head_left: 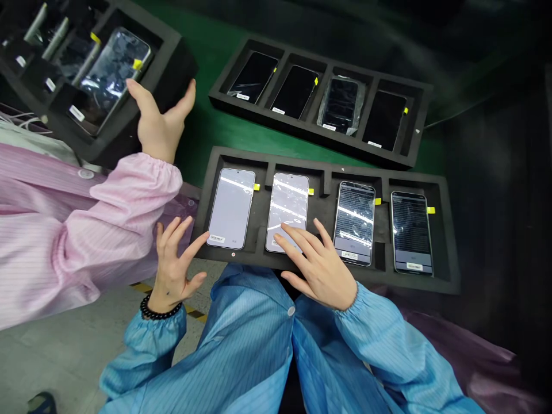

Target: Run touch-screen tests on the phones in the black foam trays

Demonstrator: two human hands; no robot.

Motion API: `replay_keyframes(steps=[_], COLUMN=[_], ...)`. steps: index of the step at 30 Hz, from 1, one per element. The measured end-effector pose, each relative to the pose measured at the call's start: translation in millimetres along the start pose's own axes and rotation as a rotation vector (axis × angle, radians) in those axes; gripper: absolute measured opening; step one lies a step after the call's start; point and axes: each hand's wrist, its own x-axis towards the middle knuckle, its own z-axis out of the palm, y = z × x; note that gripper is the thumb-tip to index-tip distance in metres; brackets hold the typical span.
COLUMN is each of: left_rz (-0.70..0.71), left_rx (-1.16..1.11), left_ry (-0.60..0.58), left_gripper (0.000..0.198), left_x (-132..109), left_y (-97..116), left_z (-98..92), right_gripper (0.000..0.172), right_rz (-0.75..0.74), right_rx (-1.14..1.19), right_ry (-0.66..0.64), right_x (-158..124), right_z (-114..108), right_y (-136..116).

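A black foam tray [446,241] lies in front of me with several phones in its slots. My left hand [175,264] is open, fingers spread, its tips touching the tray's left edge beside the leftmost phone [232,207]. My right hand [317,261] is open and lies flat, fingertips resting on the lower part of the second phone [288,204], whose screen is lit pale. Two more phones [356,221] [411,230] with darker lit screens fill the slots to the right. I wear blue striped sleeves and a black bead bracelet on the left wrist.
A second foam tray [420,115] with several dark phones lies farther back on the green belt [207,52]. At the left, a co-worker in a pink sleeve [86,230] has a hand [161,123] on another foam tray [172,63] holding a wrapped phone.
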Motion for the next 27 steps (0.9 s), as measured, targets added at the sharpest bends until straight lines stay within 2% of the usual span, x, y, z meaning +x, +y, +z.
replay_keyframes(steps=[6,11,23,27], left_rz=[0.059,0.033,0.024,0.058], left_rx=[-0.010,-0.028,-0.053,-0.044], left_ry=[-0.007,0.056,0.065,0.022], left_gripper=[0.058,0.064,0.063,0.057], left_x=[-0.4,0.2,0.0,0.0], left_y=[-3.2,-2.3,-2.4,-5.0], left_z=[3.6,5.7,6.3,7.1], right_gripper=[0.046,0.053,0.054,0.049], right_rz=[-0.019,-0.004,0.007,-0.013], right_rx=[-0.018,-0.006,0.019,0.006], right_ry=[-0.004,-0.001,-0.006,-0.009], right_x=[-0.9,0.8,-0.5,-0.7], right_z=[1.3,-0.7,-0.1,0.5], right_y=[0.3,-0.7,-1.3,-1.9])
